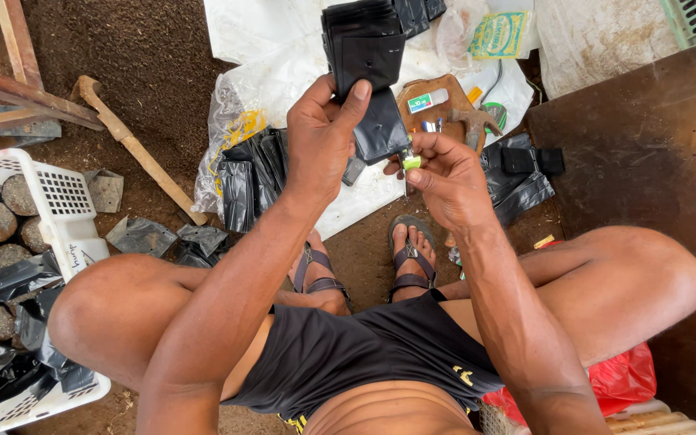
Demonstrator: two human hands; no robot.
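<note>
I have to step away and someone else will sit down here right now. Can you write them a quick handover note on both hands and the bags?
Left hand: gripping a stack of black plastic bags, thumb on the front one.
Right hand: pinching a small green tool at the lower corner of the front bag.
Nearby: more black bags on the white sheet; white crate at the left with filled bags.
Done: cannot tell how many bags are worked.
Left: the stack in hand and the pile on the sheet.
</note>
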